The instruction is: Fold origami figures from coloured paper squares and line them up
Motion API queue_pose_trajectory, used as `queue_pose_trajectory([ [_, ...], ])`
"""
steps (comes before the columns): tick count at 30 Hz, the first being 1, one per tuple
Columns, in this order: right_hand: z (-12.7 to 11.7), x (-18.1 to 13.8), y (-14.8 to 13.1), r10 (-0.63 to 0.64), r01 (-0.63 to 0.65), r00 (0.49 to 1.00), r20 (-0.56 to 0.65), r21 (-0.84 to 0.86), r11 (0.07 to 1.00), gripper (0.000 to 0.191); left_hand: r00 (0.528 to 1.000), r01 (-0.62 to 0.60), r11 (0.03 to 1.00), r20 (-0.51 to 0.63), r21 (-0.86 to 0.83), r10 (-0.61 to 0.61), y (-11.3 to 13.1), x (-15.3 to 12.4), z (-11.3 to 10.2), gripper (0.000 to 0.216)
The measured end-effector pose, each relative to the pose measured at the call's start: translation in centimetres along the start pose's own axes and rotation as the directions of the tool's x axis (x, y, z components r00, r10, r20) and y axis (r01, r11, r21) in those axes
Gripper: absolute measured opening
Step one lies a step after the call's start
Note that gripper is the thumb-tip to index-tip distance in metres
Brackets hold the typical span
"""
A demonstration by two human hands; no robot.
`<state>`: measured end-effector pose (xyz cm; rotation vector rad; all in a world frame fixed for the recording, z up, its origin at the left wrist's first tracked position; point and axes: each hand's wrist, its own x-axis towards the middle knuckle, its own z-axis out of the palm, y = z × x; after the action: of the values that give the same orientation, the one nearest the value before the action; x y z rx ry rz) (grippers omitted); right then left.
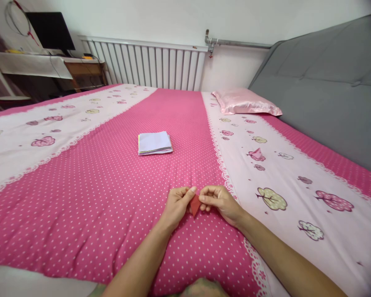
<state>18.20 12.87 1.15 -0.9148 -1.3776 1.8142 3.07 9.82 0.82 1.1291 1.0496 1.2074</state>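
On the pink-and-white bed [111,177], a square white-topped paper stack [155,142] lies untouched, the left hand [177,203] pinches a pointed red paper [195,205], seemingly part-folded, toward the near edge with the right hand [220,201], and a folded pink paper [257,154] lies farther right.

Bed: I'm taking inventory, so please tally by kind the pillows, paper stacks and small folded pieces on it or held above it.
Pillow: 1
Paper stack: 1
Folded pieces: 2 (red piece between left hand and right hand; pink piece on the bedspread)
Total: 4
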Motion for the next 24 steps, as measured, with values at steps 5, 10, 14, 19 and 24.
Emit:
queue_pose_trajectory([
  [5,0.0,0.1,-0.1,0.018,-0.018,0.999,-0.031,0.031,0.999,0.019,0.999,-0.016,1.000,0.028,-0.013,0.016,0.1,0.0,-0.1,0.045],
  [10,-0.4,0.6,-0.2,0.036,-0.018,0.995,-0.094,0.183,0.983,0.018,0.997,0.004,0.981,0.073,-0.193,0.011,0.3,0.1,-0.1,0.035],
  [14,-0.7,0.8,-0.1,0.033,-0.024,0.999,-0.035,0.230,0.973,0.018,0.988,0.053,0.972,0.156,-0.229,-0.018,0.5,0.1,-0.2,0.030],
  [19,-0.6,0.8,0.0,0.031,-0.030,1.000,0.001,0.236,0.971,0.018,0.984,0.050,0.973,0.180,-0.225,-0.009,0.7,0.0,-0.2,0.030],
  [24,-0.4,0.7,0.3,0.009,-0.006,1.000,-0.020,0.156,0.988,0.019,0.993,0.022,0.981,0.118,-0.191,0.001,1.1,-0.2,0.5,0.027],
])
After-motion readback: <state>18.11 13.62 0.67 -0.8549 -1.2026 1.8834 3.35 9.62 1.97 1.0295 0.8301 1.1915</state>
